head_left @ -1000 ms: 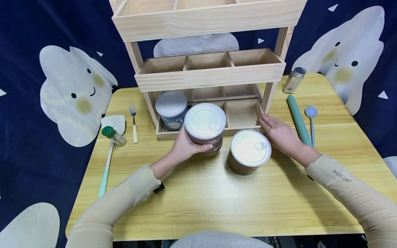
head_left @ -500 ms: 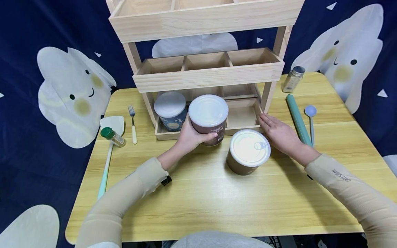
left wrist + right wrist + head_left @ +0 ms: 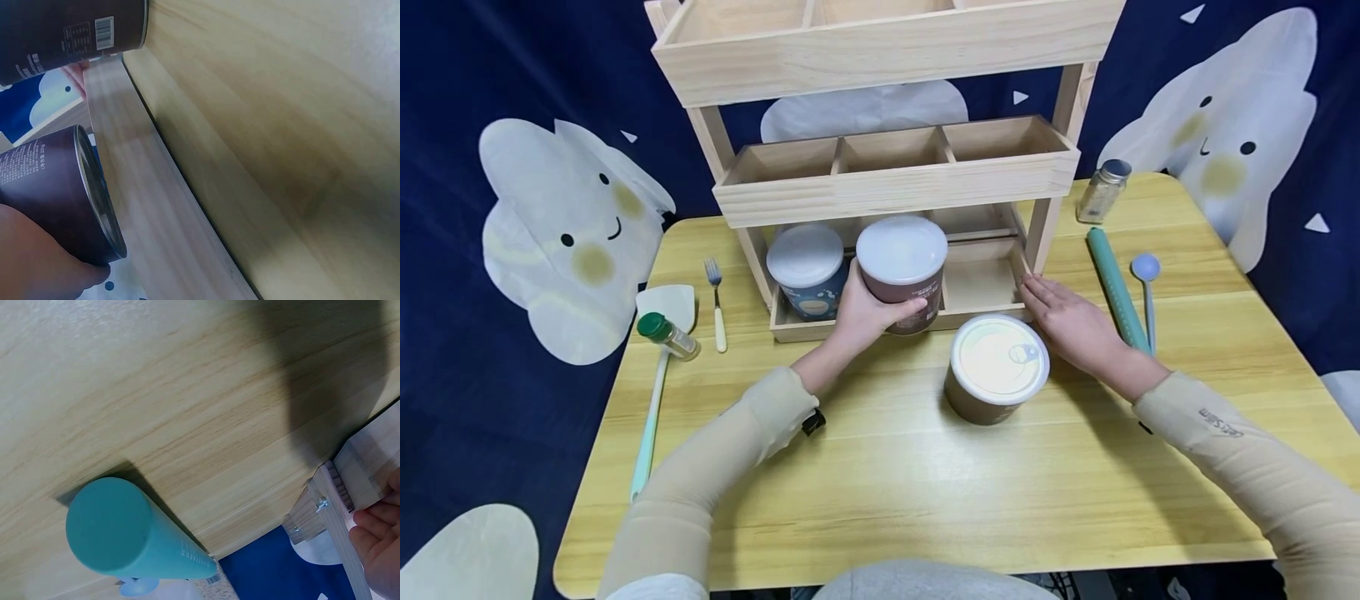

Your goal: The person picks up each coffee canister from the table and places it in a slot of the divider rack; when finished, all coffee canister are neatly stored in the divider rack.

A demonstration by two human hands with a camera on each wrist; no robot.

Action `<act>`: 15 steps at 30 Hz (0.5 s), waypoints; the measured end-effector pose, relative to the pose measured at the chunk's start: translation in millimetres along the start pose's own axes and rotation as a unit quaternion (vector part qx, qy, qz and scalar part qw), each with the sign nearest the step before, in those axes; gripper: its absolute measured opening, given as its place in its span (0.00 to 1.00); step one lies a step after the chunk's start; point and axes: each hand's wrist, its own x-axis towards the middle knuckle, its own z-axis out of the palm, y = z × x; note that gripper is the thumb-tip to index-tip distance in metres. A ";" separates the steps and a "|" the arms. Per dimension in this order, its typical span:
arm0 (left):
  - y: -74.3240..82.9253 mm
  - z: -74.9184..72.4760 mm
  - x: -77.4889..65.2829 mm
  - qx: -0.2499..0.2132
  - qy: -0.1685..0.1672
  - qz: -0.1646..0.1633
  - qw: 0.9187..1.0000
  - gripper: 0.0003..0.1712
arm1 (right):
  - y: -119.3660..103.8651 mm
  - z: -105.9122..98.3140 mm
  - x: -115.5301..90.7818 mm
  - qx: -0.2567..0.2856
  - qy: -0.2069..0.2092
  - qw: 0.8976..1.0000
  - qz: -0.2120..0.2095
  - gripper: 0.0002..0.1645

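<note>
My left hand (image 3: 867, 315) grips a brown canister with a white lid (image 3: 904, 271) over the front of the rack's bottom tier. In the left wrist view the lower rim of this canister (image 3: 56, 187) shows above the rack's front board (image 3: 144, 206). Left of it, a blue canister (image 3: 808, 271) stands in the left compartment. My right hand (image 3: 1067, 321) rests with straight fingers against the right front corner of the bottom tier (image 3: 985, 271). A second brown canister (image 3: 996, 371) stands on the table in front of the rack.
The wooden rack's middle tier (image 3: 895, 183) overhangs the bottom one. On the right lie a teal rolling pin (image 3: 1120, 292) and a blue spoon (image 3: 1147, 287), with a grey-capped jar (image 3: 1103, 192) behind. On the left are a spatula (image 3: 651, 417), a green-capped shaker (image 3: 668, 336) and a fork (image 3: 718, 308).
My left hand has carried the brown canister away from me, from in front of the rack to over its bottom tier. My right hand keeps its place at the corner.
</note>
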 end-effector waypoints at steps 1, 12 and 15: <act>-1.0 0.3 1.6 0.003 0.004 0.000 1.000 0.58 | -0.1 0.1 0.1 0.000 0.000 1.000 0.000 0.30; -6.8 5.9 17.4 0.029 0.030 -0.007 0.999 0.61 | 0.7 2.2 0.2 -0.003 0.008 1.000 -0.006 0.29; -8.6 8.7 21.8 0.030 0.037 -0.005 0.999 0.62 | 0.7 0.7 0.3 -0.002 0.007 1.000 -0.006 0.29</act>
